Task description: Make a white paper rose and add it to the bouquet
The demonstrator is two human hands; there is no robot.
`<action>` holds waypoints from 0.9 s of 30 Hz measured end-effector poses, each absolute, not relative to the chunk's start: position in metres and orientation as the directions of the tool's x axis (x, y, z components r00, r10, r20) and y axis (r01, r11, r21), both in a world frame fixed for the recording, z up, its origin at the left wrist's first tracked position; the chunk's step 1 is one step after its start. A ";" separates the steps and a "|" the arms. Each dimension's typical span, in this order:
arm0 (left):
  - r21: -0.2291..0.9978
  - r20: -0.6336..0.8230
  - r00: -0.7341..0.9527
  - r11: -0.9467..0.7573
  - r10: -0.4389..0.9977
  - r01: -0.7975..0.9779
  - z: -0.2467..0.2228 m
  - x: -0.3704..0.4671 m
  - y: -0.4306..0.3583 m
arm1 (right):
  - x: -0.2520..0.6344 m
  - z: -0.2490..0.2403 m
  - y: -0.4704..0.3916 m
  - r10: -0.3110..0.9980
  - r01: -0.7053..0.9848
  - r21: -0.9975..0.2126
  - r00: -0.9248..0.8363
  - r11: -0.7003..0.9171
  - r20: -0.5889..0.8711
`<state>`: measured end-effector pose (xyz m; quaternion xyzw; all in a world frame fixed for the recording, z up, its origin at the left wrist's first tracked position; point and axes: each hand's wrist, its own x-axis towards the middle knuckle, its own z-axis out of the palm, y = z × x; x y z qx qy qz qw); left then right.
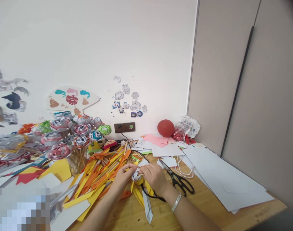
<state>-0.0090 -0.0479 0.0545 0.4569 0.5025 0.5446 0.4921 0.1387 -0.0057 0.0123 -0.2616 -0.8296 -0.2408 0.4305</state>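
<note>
My left hand [125, 175] and my right hand [153, 175] meet near the middle of the wooden table. Between them is a small white folded paper piece [137, 175], gripped by the fingers of both. A bracelet circles my right wrist. Below the hands a long white paper strip [147, 208] points toward the front edge, beside yellow strips [138, 194] and a black cable. Black-handled scissors [179, 180] lie just right of my right hand. My fingertips are partly hidden behind the paper and each other.
Orange and yellow paper strips [98, 170] heap to the left, before a bunch of paper flowers [81, 129]. White sheets [223, 176] cover the right side. A red balloon [165, 128], pink paper [156, 140] and a bead string [185, 175] lie farther back.
</note>
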 end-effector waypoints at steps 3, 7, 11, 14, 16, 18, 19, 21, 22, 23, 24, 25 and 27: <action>0.997 0.011 -0.101 -0.019 0.995 -0.078 0.055 -0.009 -0.049 | 0.137 0.011 -0.004 0.225 0.623 0.134 -0.463 0.770 0.857; 0.996 -0.005 -0.099 -0.004 0.995 -0.093 0.057 -0.008 -0.051 | 0.137 0.011 -0.003 0.228 0.576 0.096 -0.463 0.812 0.857; 0.992 -0.040 -0.095 0.028 0.995 -0.124 0.061 -0.007 -0.054 | 0.137 0.013 -0.003 0.261 0.525 0.006 -0.431 0.851 0.864; 0.991 -0.042 -0.085 0.031 0.995 -0.128 0.062 -0.007 -0.055 | 0.139 0.013 -0.003 0.306 0.495 -0.062 -0.430 0.867 0.849; 0.991 -0.046 -0.080 0.035 0.996 -0.128 0.062 -0.008 -0.056 | 0.140 0.014 -0.003 0.339 0.511 -0.082 -0.432 0.855 0.836; 0.992 -0.041 -0.077 0.031 0.996 -0.125 0.062 -0.008 -0.056 | 0.141 0.015 -0.003 0.360 0.535 -0.098 -0.411 0.839 0.837; 0.992 -0.035 -0.074 0.026 0.997 -0.123 0.062 -0.008 -0.056 | 0.141 0.015 -0.003 0.361 0.538 -0.103 -0.400 0.837 0.842; 0.993 -0.023 -0.063 0.015 0.998 -0.120 0.062 -0.008 -0.055 | 0.141 0.014 -0.003 0.351 0.521 -0.109 -0.393 0.847 0.850; 0.993 -0.019 -0.055 0.013 0.998 -0.121 0.062 -0.008 -0.055 | 0.141 0.014 -0.004 0.346 0.508 -0.111 -0.396 0.854 0.851; 0.992 -0.019 -0.048 0.013 0.999 -0.122 0.062 -0.009 -0.055 | 0.140 0.014 -0.004 0.344 0.498 -0.114 -0.399 0.860 0.850; 0.992 -0.018 -0.043 0.013 0.999 -0.123 0.061 -0.009 -0.054 | 0.140 0.014 -0.004 0.346 0.492 -0.119 -0.402 0.862 0.848; 0.992 -0.015 -0.039 0.010 0.999 -0.124 0.061 -0.009 -0.054 | 0.139 0.013 -0.004 0.351 0.491 -0.125 -0.402 0.862 0.846; 0.992 -0.005 -0.035 0.001 0.999 -0.124 0.060 -0.009 -0.054 | 0.139 0.014 -0.005 0.358 0.496 -0.128 -0.404 0.859 0.842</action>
